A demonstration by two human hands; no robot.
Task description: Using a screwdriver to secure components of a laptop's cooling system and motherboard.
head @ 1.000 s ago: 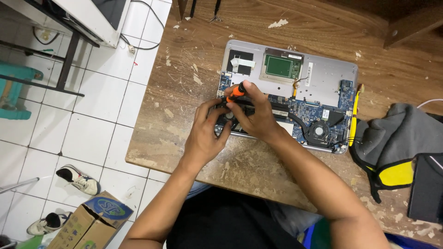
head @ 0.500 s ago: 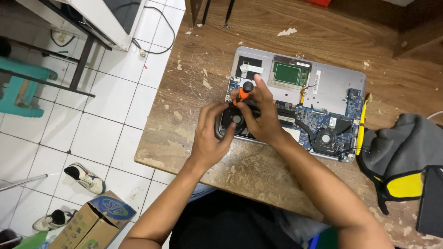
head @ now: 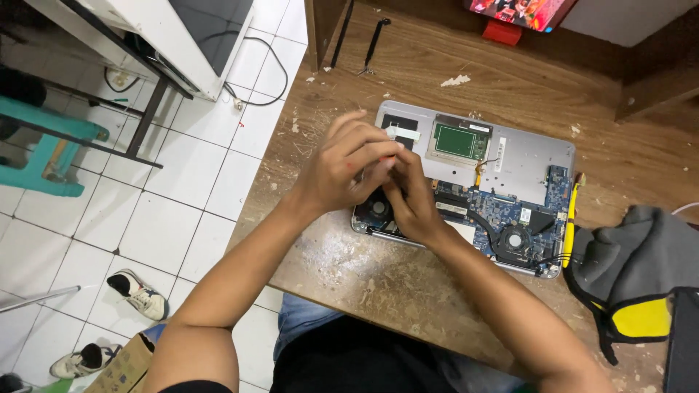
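Head cam looking straight down on an opened laptop lying bottom-up on a scuffed wooden table; blue motherboard, green card and a round fan all exposed; left hand and right hand are bunched together, touching, just over the laptop's left end; fingers curled in tight, a speck of orange between them, can't tell what they're gripping; grey and yellow bag sits right of the laptop; sneakers on the white tile floor.
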